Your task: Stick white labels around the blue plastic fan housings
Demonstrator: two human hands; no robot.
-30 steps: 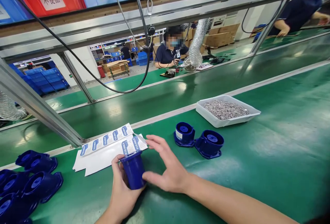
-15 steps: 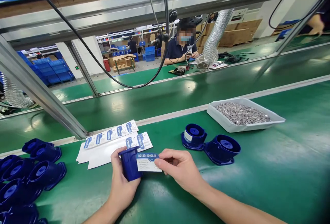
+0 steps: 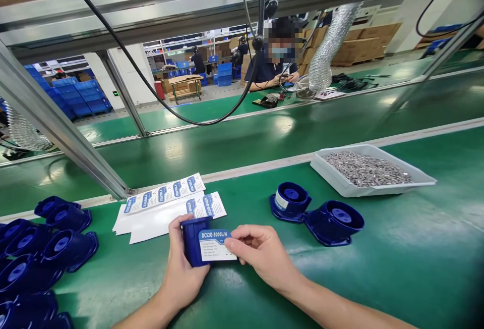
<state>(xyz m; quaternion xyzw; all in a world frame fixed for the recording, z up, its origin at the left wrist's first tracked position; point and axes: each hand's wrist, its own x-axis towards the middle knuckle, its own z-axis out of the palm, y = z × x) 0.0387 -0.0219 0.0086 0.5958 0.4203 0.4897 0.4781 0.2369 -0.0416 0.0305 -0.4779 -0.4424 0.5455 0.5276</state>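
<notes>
My left hand [image 3: 184, 273] is wrapped round a dark blue plastic housing [image 3: 192, 245], held on its side above the green bench. Between thumb and fingers of my right hand [image 3: 260, 253] is the right end of a blue and white label [image 3: 215, 245] printed DC52Q-5000L/H. The label lies against the housing's side; whether its whole face touches cannot be told. Behind the left hand are label sheets [image 3: 153, 225] with more of the same print. Two further blue housings [image 3: 335, 222] stand beyond my right hand, and the left one of them bears a label.
Several blue housings [image 3: 56, 248] crowd the bench at the left. A white tray [image 3: 340, 181] of small metal parts sits at the back right. A metal frame post [image 3: 71, 127] rises at left, and a black cable [image 3: 151, 87] hangs ahead. Across the line a masked person [image 3: 278, 66] sits working.
The label has come flatter against the housing, with more of its printed face towards me. My right hand still pinches its right end. The whole view has shifted slightly.
</notes>
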